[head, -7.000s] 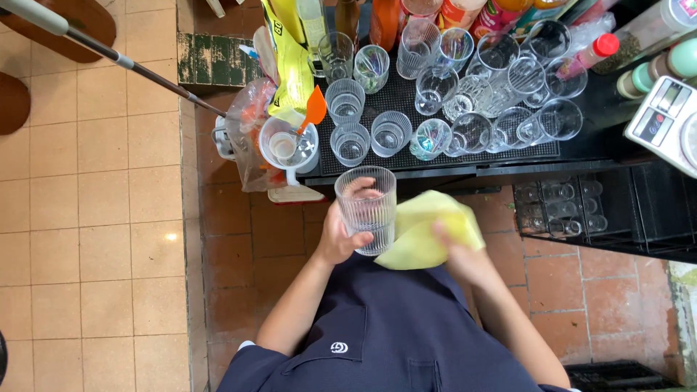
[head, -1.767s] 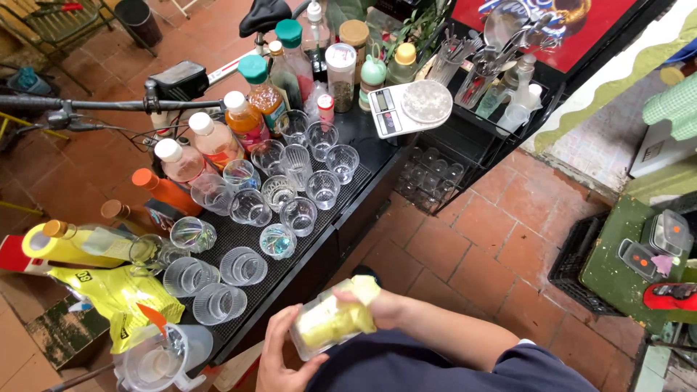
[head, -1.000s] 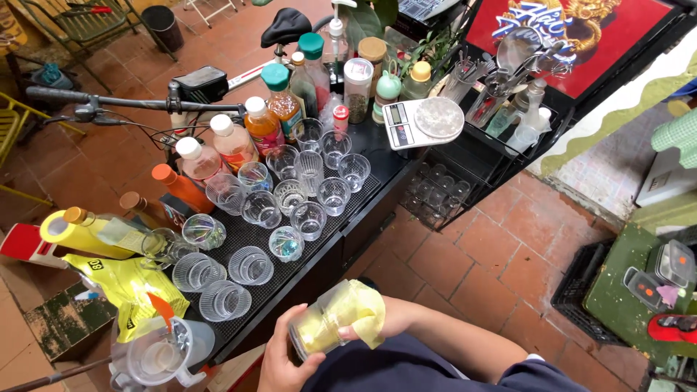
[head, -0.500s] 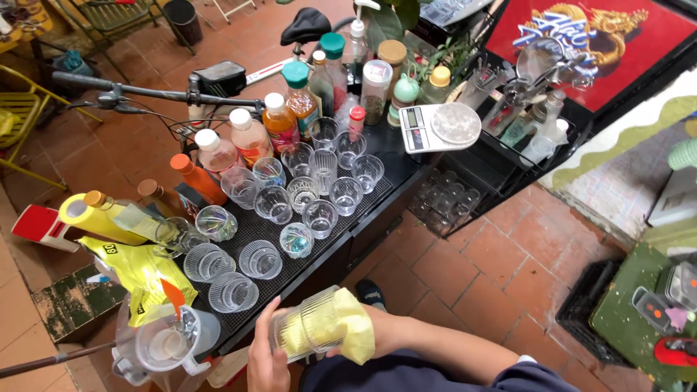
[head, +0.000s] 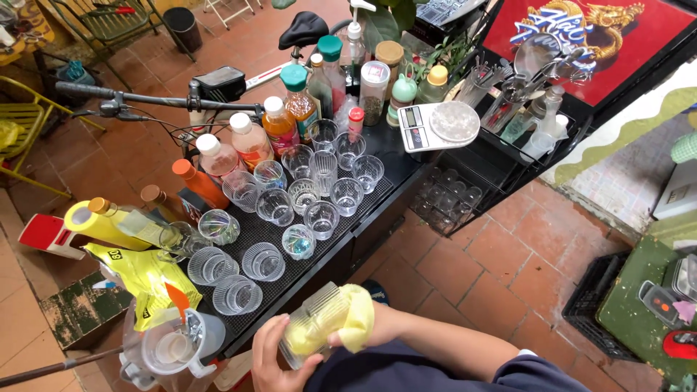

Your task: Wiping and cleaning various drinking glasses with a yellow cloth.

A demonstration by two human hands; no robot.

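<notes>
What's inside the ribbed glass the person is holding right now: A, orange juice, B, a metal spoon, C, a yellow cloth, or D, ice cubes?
C: the right hand pushes a yellow cloth into the mouth of the ribbed glass, which the left hand supports from below; yellow shows through the glass wall.

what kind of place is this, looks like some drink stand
Probably a small street drink stall: a black counter crowded with upturned clear glasses, capped syrup bottles and a kitchen scale, set on brick paving beside a bicycle.
</notes>
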